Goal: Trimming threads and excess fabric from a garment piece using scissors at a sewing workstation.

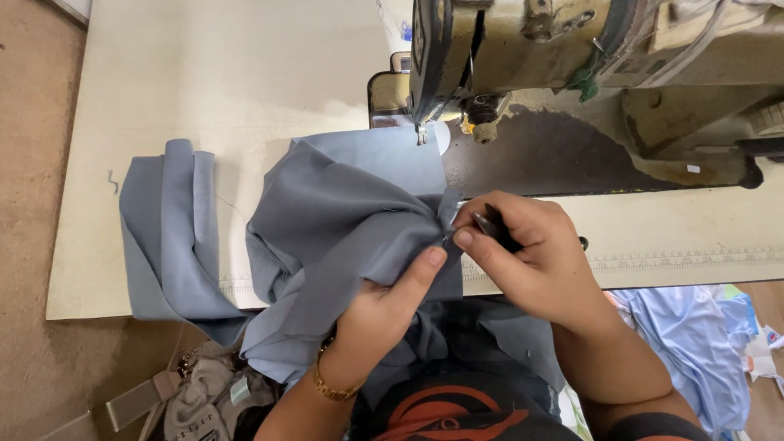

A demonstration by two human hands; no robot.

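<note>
Item 1: grey-blue fabric [343,212], bunched, lying over the front edge of the cream counter [204,73] and trailing onto the person's lap; its far edge sits beneath the needle of the sewing machine [572,49].
Item 2: left hand [384,306], gold bracelet [331,385] at the wrist, closed on a fold of the fabric, thumb pressed on top.
Item 3: right hand [527,257], clamped on a small dark tool [494,227], tip meeting the fabric edge; the 2 hands touch.
Item 4: light blue cloth [694,335], lower right.
</note>
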